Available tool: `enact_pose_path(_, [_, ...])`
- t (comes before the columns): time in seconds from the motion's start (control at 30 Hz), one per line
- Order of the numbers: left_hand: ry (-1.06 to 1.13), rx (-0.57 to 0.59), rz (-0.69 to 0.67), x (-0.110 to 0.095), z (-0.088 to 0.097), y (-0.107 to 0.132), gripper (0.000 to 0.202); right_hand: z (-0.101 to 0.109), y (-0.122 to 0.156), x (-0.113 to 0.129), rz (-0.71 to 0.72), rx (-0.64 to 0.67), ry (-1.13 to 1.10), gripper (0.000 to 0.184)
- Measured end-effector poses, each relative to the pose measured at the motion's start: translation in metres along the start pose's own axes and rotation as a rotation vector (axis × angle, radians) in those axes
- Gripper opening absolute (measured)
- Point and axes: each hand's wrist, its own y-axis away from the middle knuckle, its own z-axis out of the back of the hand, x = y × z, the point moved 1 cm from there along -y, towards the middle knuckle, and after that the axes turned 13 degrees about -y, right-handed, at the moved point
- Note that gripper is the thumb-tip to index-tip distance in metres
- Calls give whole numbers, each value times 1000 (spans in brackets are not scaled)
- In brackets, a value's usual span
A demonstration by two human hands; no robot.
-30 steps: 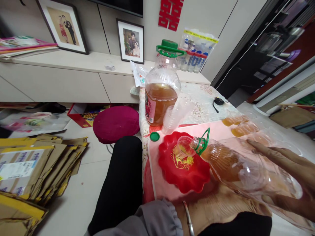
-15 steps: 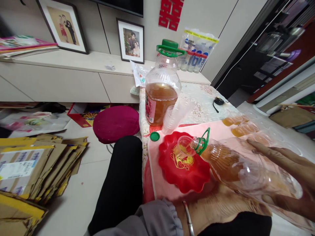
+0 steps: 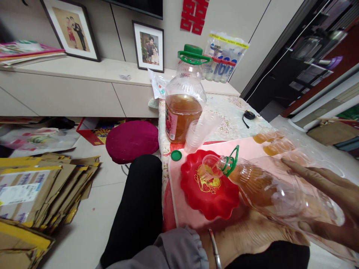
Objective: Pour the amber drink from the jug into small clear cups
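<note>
A clear plastic bottle (image 3: 263, 186) of amber liquid lies tipped on its side, its green-ringed neck pointing left. Its mouth reaches over a small clear plastic cup (image 3: 210, 167) that holds some of this liquid. The cup stands in a red scalloped dish (image 3: 193, 194). My left hand (image 3: 258, 229), below a grey sleeve and a silver bangle, holds the bottle from underneath; its fingers are mostly hidden. Around the bottle's base end, at the right, my right hand (image 3: 333, 198) grips with thumb and fingers on opposite sides. A green cap (image 3: 176, 155) lies left of the dish.
Behind the dish stand a large green-capped jug (image 3: 183, 112) and a leaning stack of clear cups (image 3: 196, 132). Several filled cups (image 3: 276, 145) stand at the right. A black strapped object (image 3: 249, 115) lies farther back. Flattened cardboard (image 3: 64, 186) and a magenta stool (image 3: 133, 141) are on the left.
</note>
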Motion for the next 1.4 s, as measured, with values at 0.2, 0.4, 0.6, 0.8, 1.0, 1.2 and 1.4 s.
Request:
enact_pose_path(0.2, [9,-7,-29,0,0,-1,70,0,-2,3,-28,7,-25,87])
enact_pose_path(0.4, [10,-6,-16,-1,-2,-1,76,1,-2,1,18,-19,-11,85])
enact_pose_path(0.6, [36,32,-56,4,2,-2,72,-1,0,-2,-7,-3,1,87])
enact_pose_path(0.8, [72,42,-37,4,3,-3,73,0,-1,0,15,-6,-12,88])
enact_pose_path(1.0, [90,22,-49,3,2,-2,70,-1,-2,1,8,-19,-9,85])
enact_pose_path(1.2, [91,37,-68,7,4,-3,73,2,-1,2,18,-11,-24,85])
enact_pose_path(1.4, [45,32,-25,12,7,-6,81,-1,-2,1,9,-21,-14,85])
